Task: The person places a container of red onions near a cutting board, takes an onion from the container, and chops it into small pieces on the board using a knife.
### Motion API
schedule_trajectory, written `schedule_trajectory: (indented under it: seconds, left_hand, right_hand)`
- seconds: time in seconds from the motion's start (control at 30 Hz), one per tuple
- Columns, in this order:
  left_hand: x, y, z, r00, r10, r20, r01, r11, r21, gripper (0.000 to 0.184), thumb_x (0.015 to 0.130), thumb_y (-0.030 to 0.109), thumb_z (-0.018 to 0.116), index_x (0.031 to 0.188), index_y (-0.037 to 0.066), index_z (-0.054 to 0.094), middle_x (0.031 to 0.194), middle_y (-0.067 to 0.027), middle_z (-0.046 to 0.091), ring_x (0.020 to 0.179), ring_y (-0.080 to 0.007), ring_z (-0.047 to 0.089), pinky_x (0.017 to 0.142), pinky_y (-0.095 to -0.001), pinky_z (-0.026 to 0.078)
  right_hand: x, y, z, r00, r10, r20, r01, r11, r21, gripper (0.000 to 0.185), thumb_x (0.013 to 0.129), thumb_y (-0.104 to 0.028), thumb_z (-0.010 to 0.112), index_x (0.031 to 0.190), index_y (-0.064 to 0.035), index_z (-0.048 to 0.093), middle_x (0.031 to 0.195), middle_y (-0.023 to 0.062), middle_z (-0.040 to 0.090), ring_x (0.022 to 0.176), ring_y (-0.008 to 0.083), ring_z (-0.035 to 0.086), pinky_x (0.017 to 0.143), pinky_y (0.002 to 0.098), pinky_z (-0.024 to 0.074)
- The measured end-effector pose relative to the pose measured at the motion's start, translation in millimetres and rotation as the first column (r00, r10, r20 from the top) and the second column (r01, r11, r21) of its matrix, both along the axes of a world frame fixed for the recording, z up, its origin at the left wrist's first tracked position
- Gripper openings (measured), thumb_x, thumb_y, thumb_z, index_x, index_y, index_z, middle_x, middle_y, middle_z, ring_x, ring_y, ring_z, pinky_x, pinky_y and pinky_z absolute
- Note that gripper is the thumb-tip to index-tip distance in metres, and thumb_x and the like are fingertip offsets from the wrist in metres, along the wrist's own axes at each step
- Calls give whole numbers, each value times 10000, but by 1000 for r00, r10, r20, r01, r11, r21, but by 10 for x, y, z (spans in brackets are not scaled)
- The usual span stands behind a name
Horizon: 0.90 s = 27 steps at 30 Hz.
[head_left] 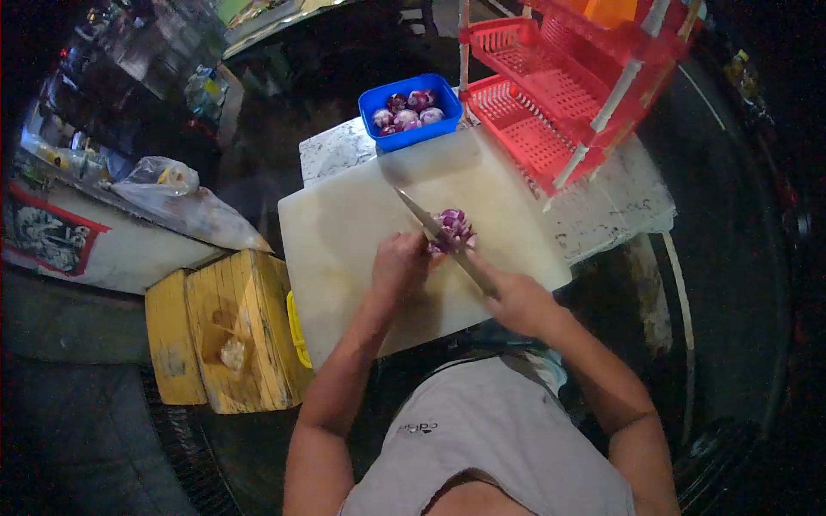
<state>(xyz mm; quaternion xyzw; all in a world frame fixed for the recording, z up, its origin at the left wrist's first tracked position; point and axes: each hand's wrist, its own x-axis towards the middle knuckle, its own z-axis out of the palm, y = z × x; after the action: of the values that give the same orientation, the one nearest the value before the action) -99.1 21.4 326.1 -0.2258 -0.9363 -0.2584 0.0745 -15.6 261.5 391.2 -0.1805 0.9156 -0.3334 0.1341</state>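
My right hand (519,301) is closed around the handle of a kitchen knife (417,209), whose blade points to the far left over the board. Beneath and beside the blade lies a cut-up red onion (456,225), its purple and white pieces bunched together. My left hand (402,261) is curled against the onion's near left side, close to the blade; its fingertips are partly hidden. All of this is on a large white cutting board (335,241).
A blue plastic container (372,110) of several red onions stands behind the board. To its right rises a red tiered plastic rack (529,142). At left are a yellow wooden box (249,344) with whitish pieces on it and a clear plastic bag (194,211).
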Motion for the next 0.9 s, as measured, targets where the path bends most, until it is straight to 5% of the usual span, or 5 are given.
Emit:
schedule_trajectory:
  seconds: [0.2, 0.43, 0.5, 0.9]
  left_hand:
    - [81, 84, -17, 999, -15, -41, 19, 995, 94, 154, 810, 101, 705, 948, 64, 647, 802, -165, 667, 775, -375, 648, 713, -503, 517]
    - [172, 122, -6, 989, 134, 66, -134, 991, -7, 308, 855, 169, 727, 1130, 50, 656, 923, -198, 704, 819, -385, 688, 760, -484, 558]
    - [257, 167, 183, 938, 261, 228, -307, 931, 196, 371, 872, 182, 719, 1202, 37, 633, 958, -210, 705, 861, -376, 707, 787, -478, 563]
    - [327, 54, 140, 972, 135, 190, -183, 948, 260, 245, 866, 158, 741, 1019, 10, 620, 900, -197, 671, 856, -383, 674, 746, -476, 537]
  right_hand:
    - [-72, -86, 54, 996, -6, 90, -2, 996, 92, 846, 877, -88, 623, 1618, -177, 225, 1020, 259, 690, 913, 461, 671, 810, 551, 533]
    - [0, -52, -62, 999, -12, -47, 13, 999, 33, 823, 884, -95, 625, 1611, -172, 247, 1006, 244, 690, 901, 448, 673, 801, 550, 533]
    - [22, -50, 48, 999, -25, -23, 26, 997, 74, 816, 888, -98, 624, 1610, -161, 250, 974, 251, 681, 877, 446, 671, 788, 549, 532]
    - [22, -218, 104, 995, -57, 77, 49, 993, 103, 754, 878, -64, 584, 1584, -177, 345, 1030, 261, 683, 880, 446, 676, 793, 527, 533]
